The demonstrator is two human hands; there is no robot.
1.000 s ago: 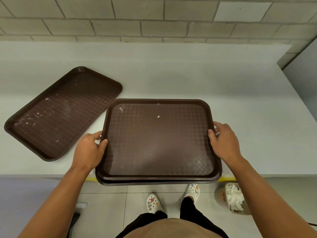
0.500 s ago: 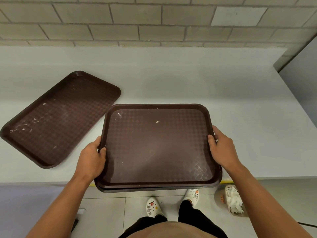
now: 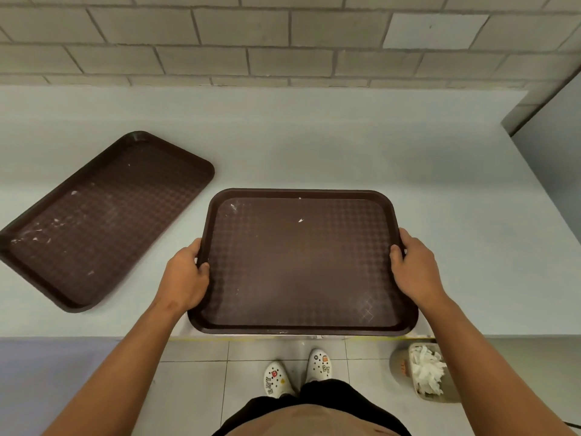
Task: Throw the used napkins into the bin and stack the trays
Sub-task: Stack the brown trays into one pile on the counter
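Grey block wall (image 3: 220, 42) backs a pale counter (image 3: 345, 146) that fills the far and middle field. Near centre, a dark brown tray (image 3: 301, 262) lies square to the viewer at the counter's near edge; whether a second tray sits under it cannot be told. Left hand (image 3: 185, 275) grips the tray's left rim, thumb curled over the top edge and fingers wrapped below. Right hand (image 3: 415, 269) grips the right rim in the same manner, thumb on top. Both forearms extend from the near corners of the view. A second brown tray (image 3: 103, 218), flecked with white crumbs, lies flat on the counter to the left, turned at an angle and apart from the held tray. Below the counter edge, on the tiled floor (image 3: 195, 388) at near right, stands a bin (image 3: 399, 366) holding crumpled white napkins (image 3: 427, 372). Two white clogs (image 3: 295, 372) with coloured charms show at near centre, just left of the bin.
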